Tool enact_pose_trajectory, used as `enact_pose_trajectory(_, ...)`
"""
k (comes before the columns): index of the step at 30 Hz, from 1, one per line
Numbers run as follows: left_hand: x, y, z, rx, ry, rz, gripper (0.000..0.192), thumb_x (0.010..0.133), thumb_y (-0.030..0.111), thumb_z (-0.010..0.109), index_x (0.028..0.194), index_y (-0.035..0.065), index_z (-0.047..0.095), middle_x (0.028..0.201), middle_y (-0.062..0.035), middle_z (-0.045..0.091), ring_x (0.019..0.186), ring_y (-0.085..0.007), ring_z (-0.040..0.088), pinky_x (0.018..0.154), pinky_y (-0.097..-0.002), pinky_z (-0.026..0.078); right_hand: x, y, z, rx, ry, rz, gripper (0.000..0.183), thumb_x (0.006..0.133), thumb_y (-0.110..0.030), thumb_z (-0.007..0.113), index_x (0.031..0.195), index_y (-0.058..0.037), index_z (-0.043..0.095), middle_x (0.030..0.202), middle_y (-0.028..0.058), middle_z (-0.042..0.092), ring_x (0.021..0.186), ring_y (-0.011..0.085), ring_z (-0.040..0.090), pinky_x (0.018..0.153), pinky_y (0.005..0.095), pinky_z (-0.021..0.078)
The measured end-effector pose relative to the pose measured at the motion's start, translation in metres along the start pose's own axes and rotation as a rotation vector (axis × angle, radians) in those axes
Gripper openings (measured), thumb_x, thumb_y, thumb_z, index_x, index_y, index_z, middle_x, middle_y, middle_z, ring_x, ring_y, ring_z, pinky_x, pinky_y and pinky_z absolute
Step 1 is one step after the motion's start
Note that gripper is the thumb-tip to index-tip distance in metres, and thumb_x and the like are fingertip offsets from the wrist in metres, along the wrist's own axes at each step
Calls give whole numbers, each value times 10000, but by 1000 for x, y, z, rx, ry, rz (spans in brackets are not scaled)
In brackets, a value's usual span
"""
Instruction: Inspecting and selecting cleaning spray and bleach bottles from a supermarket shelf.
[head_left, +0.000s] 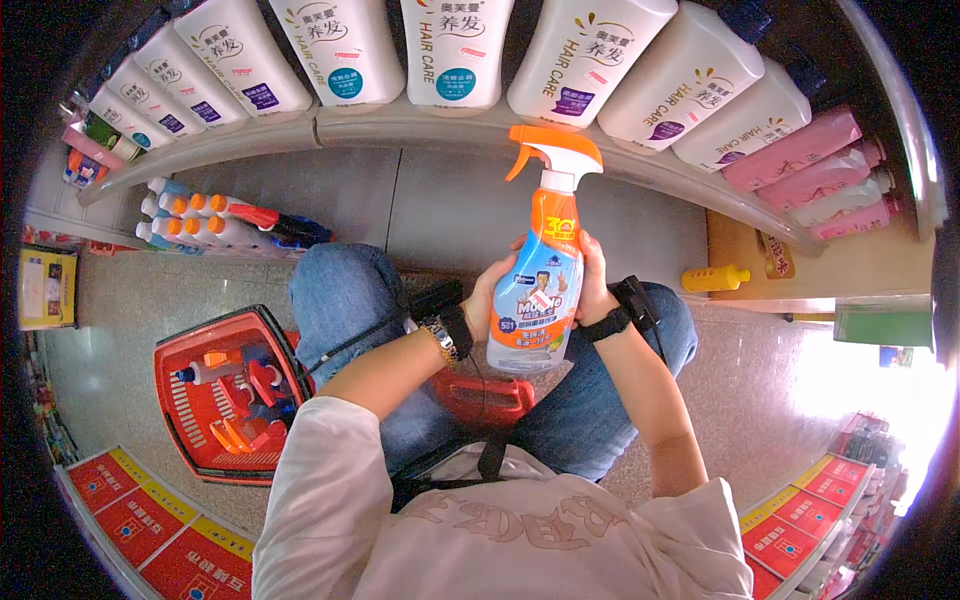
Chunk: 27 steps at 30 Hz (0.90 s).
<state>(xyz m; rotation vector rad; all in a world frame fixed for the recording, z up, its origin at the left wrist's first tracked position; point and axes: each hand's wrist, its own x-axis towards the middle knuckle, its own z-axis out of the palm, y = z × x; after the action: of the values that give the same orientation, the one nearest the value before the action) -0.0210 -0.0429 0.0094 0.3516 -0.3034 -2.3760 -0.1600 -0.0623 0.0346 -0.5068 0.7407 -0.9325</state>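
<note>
A Mr Muscle trigger spray bottle (534, 292), with an orange and white spray head and a blue and orange label, is held upright in front of me between both hands. My left hand (484, 296) grips its left side, the fingers partly hidden behind it. On the right side my right hand (594, 277) holds it, the thumb along the edge. Beneath, between my knees, a red plastic stool (514, 397) partly shows. To my left a red shopping basket (180, 420) on the floor holds several bottles with trigger heads, lying on their sides.
White hair care bottles (454, 52) line the shelf above, with pink bottles (795, 154) at its right end. Orange- and white-capped bottles (199, 217) stand on the lower shelf at left. A yellow bottle (712, 278) lies at right. Red-fronted shelving (135, 525) is behind me.
</note>
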Motion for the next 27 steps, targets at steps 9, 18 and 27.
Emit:
enact_pose_trajectory(9, 2, -1, -4, -13, 18, -1, 531, 795, 427, 357, 1202, 90, 308, 1153, -147, 426, 1024, -276, 453, 882, -409, 355, 1, -2, 2, -34, -47, -43, 589, 747, -516, 323, 1040, -18, 441, 957, 162, 522, 829, 239, 549, 726, 341, 461)
enact_pose_trajectory(18, -2, -1, 4, 25, 96, 26, 564, 793, 447, 327, 1174, 31, 354, 1131, -157, 443, 1009, -281, 460, 890, -406, 340, 0, 4, -4, 5, -11, -10, 582, 746, -500, 343, 1071, -24, 425, 978, 192, 512, 863, 265, 532, 775, 370, 432)
enact_pose_trajectory(27, -2, 2, 5, 59, 112, -14, 576, 792, 471, 296, 1118, 12, 416, 1088, -152, 482, 965, -272, 495, 867, -398, 365, -3, 0, -1, 58, 8, 88, 580, 770, -495, 291, 1062, -16, 437, 987, 163, 519, 874, 250, 530, 777, 361, 430)
